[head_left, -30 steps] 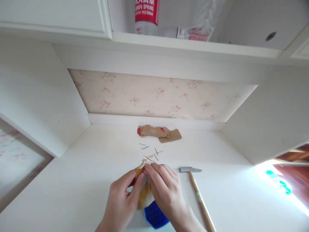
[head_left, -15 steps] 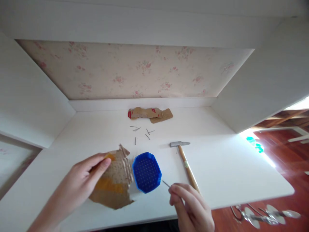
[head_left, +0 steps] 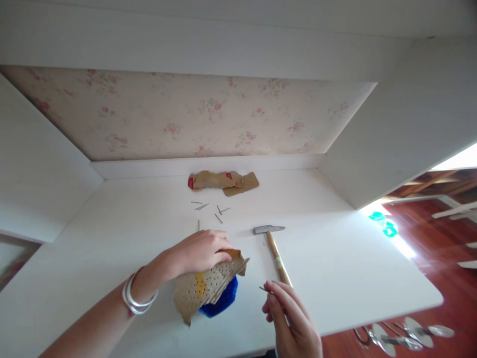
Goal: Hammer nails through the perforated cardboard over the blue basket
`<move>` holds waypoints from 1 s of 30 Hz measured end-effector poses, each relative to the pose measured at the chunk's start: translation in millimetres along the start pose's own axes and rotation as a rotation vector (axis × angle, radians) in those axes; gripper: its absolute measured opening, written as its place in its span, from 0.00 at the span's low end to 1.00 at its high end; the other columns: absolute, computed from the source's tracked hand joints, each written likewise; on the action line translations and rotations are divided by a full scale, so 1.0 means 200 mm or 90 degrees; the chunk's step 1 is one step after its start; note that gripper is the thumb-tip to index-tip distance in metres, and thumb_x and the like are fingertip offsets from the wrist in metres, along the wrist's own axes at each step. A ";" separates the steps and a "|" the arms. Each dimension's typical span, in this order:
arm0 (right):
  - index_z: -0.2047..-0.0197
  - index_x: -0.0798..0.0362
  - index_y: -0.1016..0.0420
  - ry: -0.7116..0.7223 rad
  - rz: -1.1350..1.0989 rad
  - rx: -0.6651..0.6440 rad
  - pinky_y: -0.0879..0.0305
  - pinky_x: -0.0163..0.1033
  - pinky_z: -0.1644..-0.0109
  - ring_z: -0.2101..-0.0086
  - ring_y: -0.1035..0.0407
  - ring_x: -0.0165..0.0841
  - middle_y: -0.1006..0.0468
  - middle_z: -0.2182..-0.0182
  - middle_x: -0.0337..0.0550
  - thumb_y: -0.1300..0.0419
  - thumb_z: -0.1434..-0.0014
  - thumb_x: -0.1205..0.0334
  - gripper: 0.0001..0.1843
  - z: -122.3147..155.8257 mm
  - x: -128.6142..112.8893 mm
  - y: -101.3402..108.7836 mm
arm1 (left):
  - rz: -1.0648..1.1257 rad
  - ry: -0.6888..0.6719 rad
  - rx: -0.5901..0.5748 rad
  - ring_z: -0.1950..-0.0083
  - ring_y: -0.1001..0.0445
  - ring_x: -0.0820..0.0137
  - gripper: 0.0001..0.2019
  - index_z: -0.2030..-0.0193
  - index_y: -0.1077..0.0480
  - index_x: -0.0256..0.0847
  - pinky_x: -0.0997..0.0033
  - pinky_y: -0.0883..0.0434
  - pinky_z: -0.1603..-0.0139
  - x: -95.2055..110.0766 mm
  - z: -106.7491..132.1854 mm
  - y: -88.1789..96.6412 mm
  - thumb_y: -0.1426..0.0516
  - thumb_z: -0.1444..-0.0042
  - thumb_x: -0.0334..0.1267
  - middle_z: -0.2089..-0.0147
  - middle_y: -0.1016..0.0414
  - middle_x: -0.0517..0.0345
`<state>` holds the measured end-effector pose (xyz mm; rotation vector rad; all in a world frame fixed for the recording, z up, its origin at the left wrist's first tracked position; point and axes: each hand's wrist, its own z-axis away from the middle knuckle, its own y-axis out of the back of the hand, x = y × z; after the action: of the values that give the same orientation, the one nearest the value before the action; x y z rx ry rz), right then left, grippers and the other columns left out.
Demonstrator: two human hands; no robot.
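Note:
My left hand (head_left: 206,251) grips the top edge of a torn piece of cardboard (head_left: 188,293). Rows of small holes and patches of yellow tape mark the cardboard. It is tilted over a blue plastic container (head_left: 223,301) and hides most of it; I cannot tell whether the two touch. To the right, my right hand (head_left: 288,313) pinches a thin nail (head_left: 264,289) whose end points left. A hammer (head_left: 276,251) with a wooden handle lies just beyond the right hand, its metal head away from me.
Several loose nails (head_left: 219,217) lie scattered on the white tabletop (head_left: 335,258). Behind them, flattened scraps of brown cardboard (head_left: 223,181) rest near the back ledge. White panels stand on both sides, and the right front corner of the table is rounded.
My left hand has carried the cardboard rightward and turned it over the blue container, which was uncovered before. The right hand keeps the nail nearly in place. The view has shifted slightly.

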<state>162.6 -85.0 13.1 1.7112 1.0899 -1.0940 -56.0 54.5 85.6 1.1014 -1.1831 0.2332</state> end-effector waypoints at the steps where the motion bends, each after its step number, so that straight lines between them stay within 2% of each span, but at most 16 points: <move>1: 0.52 0.45 0.19 -0.003 -0.002 -0.004 0.26 0.35 0.76 0.76 0.28 0.29 0.21 0.59 0.47 0.40 0.36 0.63 0.11 0.00 0.00 0.00 | -0.027 -0.011 0.003 0.64 0.22 0.63 0.08 0.61 0.18 0.54 0.70 0.32 0.61 -0.03 0.00 -0.01 0.38 0.45 0.37 0.63 0.19 0.58; 6: 0.54 0.46 0.21 -0.016 0.000 -0.064 0.26 0.32 0.76 0.72 0.25 0.31 0.20 0.62 0.44 0.41 0.36 0.64 0.10 -0.03 -0.02 -0.05 | -0.108 -0.010 0.059 0.56 0.24 0.61 0.12 0.52 0.21 0.54 0.67 0.34 0.53 -0.08 0.03 -0.06 0.38 0.43 0.39 0.56 0.21 0.56; 9: 0.54 0.45 0.22 0.045 0.041 -0.110 0.23 0.33 0.65 0.65 0.23 0.33 0.19 0.62 0.42 0.41 0.36 0.68 0.11 -0.07 -0.04 -0.08 | -0.107 -0.017 0.136 0.50 0.27 0.58 0.15 0.48 0.23 0.53 0.62 0.36 0.46 -0.10 0.05 -0.10 0.38 0.42 0.38 0.54 0.21 0.54; 11: 0.54 0.45 0.23 0.068 0.058 -0.122 0.24 0.34 0.58 0.62 0.23 0.33 0.19 0.62 0.41 0.42 0.36 0.69 0.11 -0.10 -0.06 -0.10 | -0.102 -0.012 0.174 0.50 0.27 0.57 0.15 0.46 0.24 0.52 0.60 0.36 0.45 -0.11 0.07 -0.12 0.40 0.40 0.38 0.52 0.21 0.53; 17: 0.58 0.47 0.22 0.010 0.056 -0.140 0.26 0.33 0.58 0.62 0.24 0.33 0.19 0.64 0.41 0.43 0.34 0.65 0.08 -0.16 -0.07 -0.15 | -0.227 0.019 0.240 0.51 0.27 0.59 0.10 0.51 0.23 0.47 0.57 0.35 0.46 -0.13 0.09 -0.15 0.42 0.37 0.38 0.53 0.22 0.52; 23: 0.56 0.46 0.23 0.021 0.073 -0.109 0.28 0.31 0.55 0.60 0.24 0.30 0.19 0.61 0.38 0.42 0.34 0.66 0.08 -0.20 -0.08 -0.14 | -0.322 -0.001 0.385 0.53 0.27 0.63 0.09 0.54 0.25 0.42 0.58 0.31 0.49 -0.04 0.20 -0.14 0.47 0.34 0.33 0.54 0.23 0.53; 27: 0.56 0.48 0.23 0.075 0.101 -0.136 0.28 0.33 0.56 0.61 0.24 0.31 0.19 0.62 0.40 0.43 0.33 0.67 0.08 -0.25 -0.08 -0.17 | -0.319 -0.017 0.374 0.49 0.27 0.64 0.10 0.50 0.27 0.40 0.60 0.29 0.45 -0.01 0.26 -0.19 0.48 0.34 0.31 0.51 0.24 0.51; 30: 0.55 0.49 0.23 0.106 0.118 -0.152 0.28 0.36 0.55 0.61 0.24 0.33 0.19 0.61 0.41 0.42 0.34 0.68 0.09 -0.30 -0.07 -0.21 | -0.353 -0.008 0.356 0.45 0.28 0.62 0.13 0.45 0.30 0.40 0.56 0.31 0.40 -0.05 0.28 -0.23 0.48 0.34 0.31 0.47 0.25 0.50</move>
<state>134.4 -20.4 37.2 1.6932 1.0911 -0.6875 -64.1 -8.4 49.6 1.8760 -0.7912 0.1234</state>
